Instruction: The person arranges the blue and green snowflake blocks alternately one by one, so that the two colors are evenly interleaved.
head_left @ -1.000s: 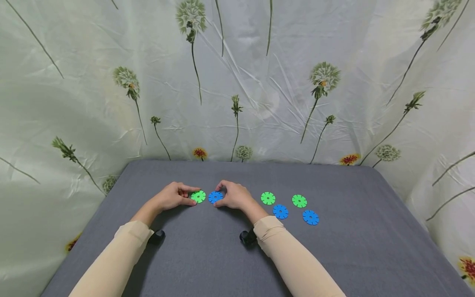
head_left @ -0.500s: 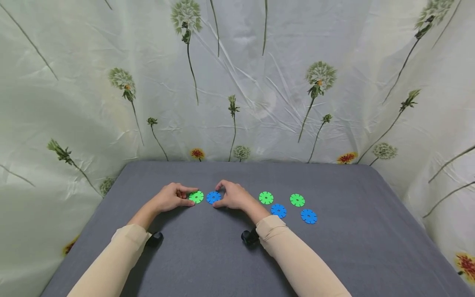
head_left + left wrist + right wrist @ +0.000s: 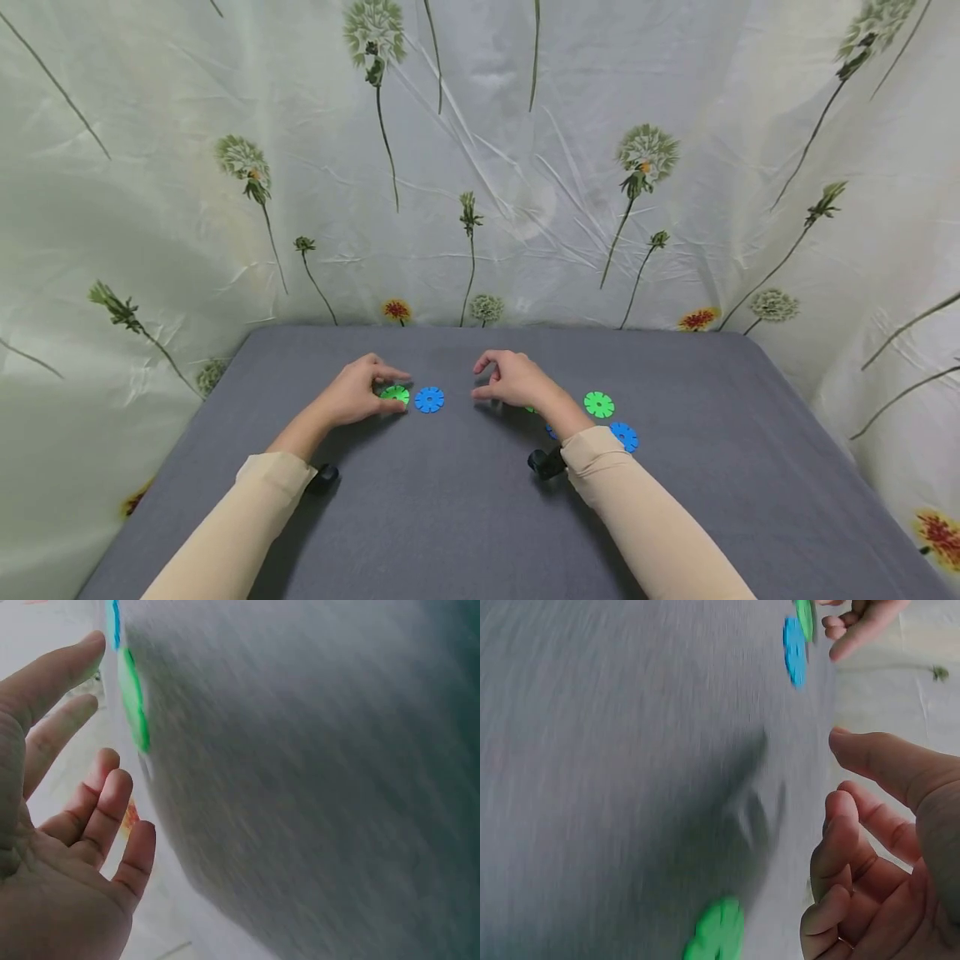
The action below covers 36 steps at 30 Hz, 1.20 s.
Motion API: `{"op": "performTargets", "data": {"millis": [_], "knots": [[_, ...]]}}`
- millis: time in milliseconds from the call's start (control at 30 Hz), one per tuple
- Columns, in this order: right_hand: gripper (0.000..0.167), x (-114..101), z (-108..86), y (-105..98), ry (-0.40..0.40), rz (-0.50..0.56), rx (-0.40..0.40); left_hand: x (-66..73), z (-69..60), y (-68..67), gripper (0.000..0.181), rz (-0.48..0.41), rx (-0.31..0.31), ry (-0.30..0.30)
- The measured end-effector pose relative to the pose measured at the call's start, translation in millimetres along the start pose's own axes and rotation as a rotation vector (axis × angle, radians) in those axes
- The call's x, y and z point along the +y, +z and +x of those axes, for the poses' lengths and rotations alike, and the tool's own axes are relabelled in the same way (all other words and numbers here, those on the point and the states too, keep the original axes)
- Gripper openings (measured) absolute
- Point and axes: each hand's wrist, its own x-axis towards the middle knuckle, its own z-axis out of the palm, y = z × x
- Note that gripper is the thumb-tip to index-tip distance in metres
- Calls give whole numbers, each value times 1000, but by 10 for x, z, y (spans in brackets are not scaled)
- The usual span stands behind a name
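- At the left, the left green disc and left blue disc lie flat, just beside each other with a narrow gap; this pair seems to be set down and done.
- The left hand is around the left green disc, thumb and fingers parted, gripping nothing.
- The right hand hangs right of the pair, fingers loosely bent, thumb apart, holding nothing.
- Four discs at the right look like what is left: the middle green disc and middle blue disc (both mostly hidden by the right arm), then the right green disc and right blue disc, not in an even row.
- All the discs lie nearer the far edge of the tabletop, where the patterned curtain rises just behind.
- Room to move seems widest toward the near side, between the sleeves, and to the right beyond the right blue disc; the left edge is well apart from the pair.
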Motion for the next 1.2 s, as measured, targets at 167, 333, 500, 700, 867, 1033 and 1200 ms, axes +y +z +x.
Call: {"op": "performTargets", "data": {"millis": [167,333,500,700,867,1033,1200], "knots": [[37,195,-82,-174,48,-58,1,87,88,70,53,-8,-16,19],[40,374,-186,-304,79,-109,-10,123,165,136,53,-14,-53,2],[41,537,-268,-351,102,-153,3,147,211,182,50,-5,-72,13],[46,623,-308,-378,146,-155,13,182,246,217,46,-18,-84,17],[46,629,-340,-378,145,-172,17,193,243,221,45,-13,-94,7],[42,647,-371,-363,130,-160,30,210,235,202,46,-24,-112,-8],[39,661,-384,-337,135,-157,50,212,241,202,45,-31,-117,-27]]}}
